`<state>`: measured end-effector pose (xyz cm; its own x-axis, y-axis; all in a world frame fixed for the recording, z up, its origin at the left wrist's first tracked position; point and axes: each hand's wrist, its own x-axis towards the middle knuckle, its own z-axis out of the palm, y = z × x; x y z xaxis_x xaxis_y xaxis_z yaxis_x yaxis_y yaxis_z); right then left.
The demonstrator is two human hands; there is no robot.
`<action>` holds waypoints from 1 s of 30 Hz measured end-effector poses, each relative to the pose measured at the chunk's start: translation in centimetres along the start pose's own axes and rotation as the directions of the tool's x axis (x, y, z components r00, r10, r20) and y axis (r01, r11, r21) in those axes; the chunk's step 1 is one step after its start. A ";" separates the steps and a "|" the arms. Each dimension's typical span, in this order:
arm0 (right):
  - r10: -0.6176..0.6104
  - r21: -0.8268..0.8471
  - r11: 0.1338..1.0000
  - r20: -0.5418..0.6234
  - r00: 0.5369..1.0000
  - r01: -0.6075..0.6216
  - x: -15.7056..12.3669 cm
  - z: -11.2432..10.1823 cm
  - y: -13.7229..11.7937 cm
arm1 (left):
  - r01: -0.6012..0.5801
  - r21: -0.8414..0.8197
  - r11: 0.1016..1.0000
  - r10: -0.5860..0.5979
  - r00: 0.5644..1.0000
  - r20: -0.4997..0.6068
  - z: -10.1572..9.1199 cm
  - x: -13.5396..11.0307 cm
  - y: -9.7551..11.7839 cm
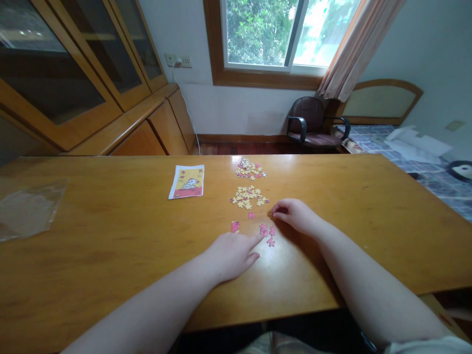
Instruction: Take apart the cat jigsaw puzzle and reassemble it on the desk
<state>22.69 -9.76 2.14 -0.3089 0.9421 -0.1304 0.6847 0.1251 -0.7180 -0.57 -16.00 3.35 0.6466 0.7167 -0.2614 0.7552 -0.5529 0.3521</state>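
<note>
My left hand rests on the wooden table, index finger stretched out and touching a pink jigsaw piece; the other fingers are curled under. My right hand lies curled beside it, fingertips pinched together by the yellow pile, and what they hold is too small to name. A few loose pink pieces lie between the hands, one more to the left. Beyond them sit a pile of yellow pieces and a mixed pile.
A printed picture card lies left of the piles. A clear plastic bag sits at the table's left end. Behind the table are wooden cabinets, a dark armchair, a window and a bed.
</note>
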 end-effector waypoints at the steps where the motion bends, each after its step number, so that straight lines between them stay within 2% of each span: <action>1: 0.007 0.034 0.999 -0.011 1.000 -0.007 0.0 0.1 -0.1 | -0.001 0.008 1.000 0.001 1.000 -0.001 0.0 0.0 0.0; 5: 0.037 0.112 0.993 -0.013 0.999 -0.035 -0.2 1.0 -0.7 | -0.010 0.031 0.999 0.010 1.000 0.000 0.0 0.0 0.1; 10: 0.044 0.150 0.987 0.065 0.997 -0.053 -0.2 2.3 -1.0 | -0.004 0.039 0.999 0.004 1.000 0.004 -0.1 0.0 0.1; 18: -0.038 0.054 0.998 0.042 0.998 0.036 0.2 2.6 -0.9 | -0.007 0.027 1.000 0.007 1.000 0.000 -0.1 0.0 0.1; 24: -0.147 -0.003 0.989 0.011 0.989 0.147 0.3 2.9 -0.8 | 0.004 0.023 1.000 -0.004 1.000 0.008 -0.1 0.0 0.1; 30: -0.193 -0.041 0.980 -0.006 0.981 0.192 0.4 3.2 -0.5 | -0.006 0.026 1.000 0.006 1.000 0.004 -0.1 0.1 0.2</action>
<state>20.16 -10.41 0.24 -0.4310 0.9022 0.0145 0.6393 0.3167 -0.7007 -0.41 -15.98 3.51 0.6518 0.7114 -0.2629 0.7535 -0.5682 0.3306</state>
